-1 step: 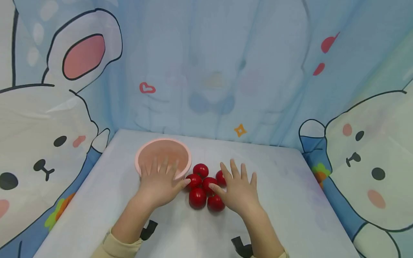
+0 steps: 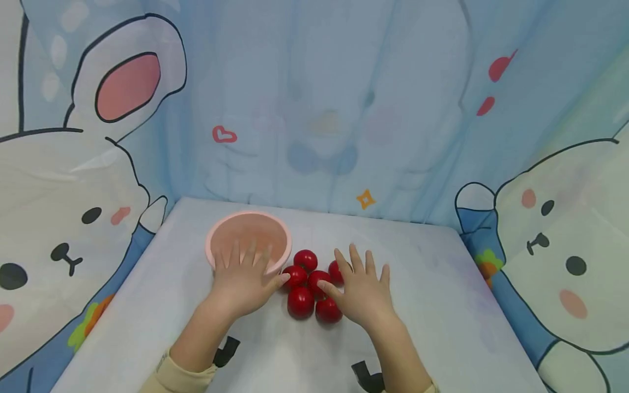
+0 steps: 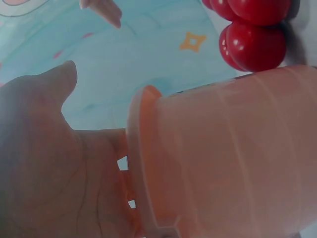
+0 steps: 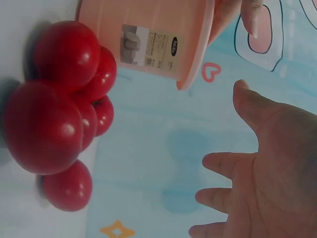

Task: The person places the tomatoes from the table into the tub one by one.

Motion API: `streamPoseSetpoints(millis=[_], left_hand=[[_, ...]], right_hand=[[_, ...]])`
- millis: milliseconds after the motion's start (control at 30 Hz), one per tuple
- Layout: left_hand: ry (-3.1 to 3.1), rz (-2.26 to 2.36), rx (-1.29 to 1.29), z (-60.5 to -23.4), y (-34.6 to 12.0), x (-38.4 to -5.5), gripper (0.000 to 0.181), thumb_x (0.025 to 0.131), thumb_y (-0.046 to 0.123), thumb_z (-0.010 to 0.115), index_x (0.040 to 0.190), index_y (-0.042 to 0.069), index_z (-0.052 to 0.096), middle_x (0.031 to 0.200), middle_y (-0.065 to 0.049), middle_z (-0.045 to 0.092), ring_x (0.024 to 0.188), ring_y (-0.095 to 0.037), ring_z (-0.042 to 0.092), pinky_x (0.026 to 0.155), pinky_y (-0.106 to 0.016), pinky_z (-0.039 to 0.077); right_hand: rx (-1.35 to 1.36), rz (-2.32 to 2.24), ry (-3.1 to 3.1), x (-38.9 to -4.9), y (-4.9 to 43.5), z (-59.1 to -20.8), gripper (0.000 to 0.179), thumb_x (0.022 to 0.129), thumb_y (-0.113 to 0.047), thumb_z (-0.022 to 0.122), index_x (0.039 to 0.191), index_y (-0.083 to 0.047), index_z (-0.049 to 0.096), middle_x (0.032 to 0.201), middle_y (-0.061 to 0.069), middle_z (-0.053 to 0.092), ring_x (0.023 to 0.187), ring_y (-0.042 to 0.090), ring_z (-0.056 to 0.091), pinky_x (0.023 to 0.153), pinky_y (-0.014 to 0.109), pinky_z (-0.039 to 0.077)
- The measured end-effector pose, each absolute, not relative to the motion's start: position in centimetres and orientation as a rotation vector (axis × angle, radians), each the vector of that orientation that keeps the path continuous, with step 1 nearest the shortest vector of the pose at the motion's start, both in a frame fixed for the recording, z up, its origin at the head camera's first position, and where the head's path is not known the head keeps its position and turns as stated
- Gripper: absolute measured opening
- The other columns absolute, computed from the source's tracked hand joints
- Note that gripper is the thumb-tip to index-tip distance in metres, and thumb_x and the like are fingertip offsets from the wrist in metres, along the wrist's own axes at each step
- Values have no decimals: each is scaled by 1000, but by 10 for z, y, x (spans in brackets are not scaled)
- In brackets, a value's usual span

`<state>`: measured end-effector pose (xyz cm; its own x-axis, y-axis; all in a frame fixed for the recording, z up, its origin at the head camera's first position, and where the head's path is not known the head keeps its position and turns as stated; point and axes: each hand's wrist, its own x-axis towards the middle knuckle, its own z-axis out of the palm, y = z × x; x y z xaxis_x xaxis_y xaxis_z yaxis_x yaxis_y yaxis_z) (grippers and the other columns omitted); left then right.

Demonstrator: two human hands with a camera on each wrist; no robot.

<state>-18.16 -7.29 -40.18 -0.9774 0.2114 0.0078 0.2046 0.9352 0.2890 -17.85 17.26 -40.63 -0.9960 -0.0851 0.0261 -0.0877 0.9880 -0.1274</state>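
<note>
Left hand (image 2: 241, 284): spread wide, palm down, holding nothing, over the near side of the pink tub (image 2: 245, 213); contact with it not discernible. Right hand (image 2: 365, 292): likewise fully spread and free of any load, raised above the desk (image 2: 432, 311), just right of the tomatoes (image 2: 313, 284), overlapping them in the head view but apart from them in the right wrist view. Tomatoes: six, red, bunched on the desk between both hands, just beside the tub. Tub: upright, with a label (image 4: 151, 49) on its outer wall. Behind: pale-blue cloth (image 2: 417, 136).
</note>
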Motion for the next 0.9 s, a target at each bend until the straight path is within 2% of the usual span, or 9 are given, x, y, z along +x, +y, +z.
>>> streamPoseSetpoints(millis=[167,267,367,467,600,700,800,900], left_hand=[[3098,470,304,-406,-75,-183,77,92,67,46,154,21,37,159,-15,33,150,-47,15,114,-75,-1],[3120,532,279,-411,-83,-186,76,94,66,43,154,19,37,158,-16,35,150,-46,17,115,-73,-2],[3128,646,218,-413,-100,-193,79,97,64,38,156,13,29,162,-19,26,151,-45,10,116,-71,-6],[3141,793,117,-414,-122,-205,81,99,63,34,157,8,22,164,-23,14,151,-48,0,116,-71,-6],[3100,1115,-4,-421,-150,-221,79,101,59,30,158,6,16,164,-26,7,150,-51,-1,117,-72,4],[2942,1399,-84,-432,-163,-229,76,102,56,29,160,12,7,165,-22,4,151,-48,3,117,-70,10],[2718,1640,-193,-443,-166,-232,73,102,55,30,160,26,-2,168,-10,3,154,-39,4,120,-64,11],[2531,1864,-267,-456,-163,-233,67,102,54,32,157,40,-3,168,3,4,155,-29,3,123,-60,9]], right_hand=[[144,226,-3124,-180,170,-413,86,84,-66,61,154,-24,35,162,16,26,147,51,19,112,77,8],[152,275,-3124,-180,171,-421,85,83,-63,65,153,-22,39,160,16,32,146,50,26,112,76,15],[126,372,-3124,-180,174,-433,82,82,-56,71,149,-16,45,153,17,43,140,45,40,110,69,33],[59,522,-3128,-180,179,-451,81,79,-47,78,145,-11,49,147,18,50,133,41,49,100,62,47],[-28,737,-3107,-181,188,-481,87,76,-43,83,148,-11,45,152,16,44,138,39,44,99,59,49],[-14,840,-3073,-181,193,-500,95,74,-43,84,152,-14,37,156,14,39,143,38,38,103,58,46],[20,897,-3046,-179,195,-512,98,74,-43,84,154,-16,35,155,12,42,144,36,39,105,57,45],[37,936,-3028,-176,196,-518,96,74,-41,85,153,-17,37,152,12,47,141,35,43,106,57,44]])
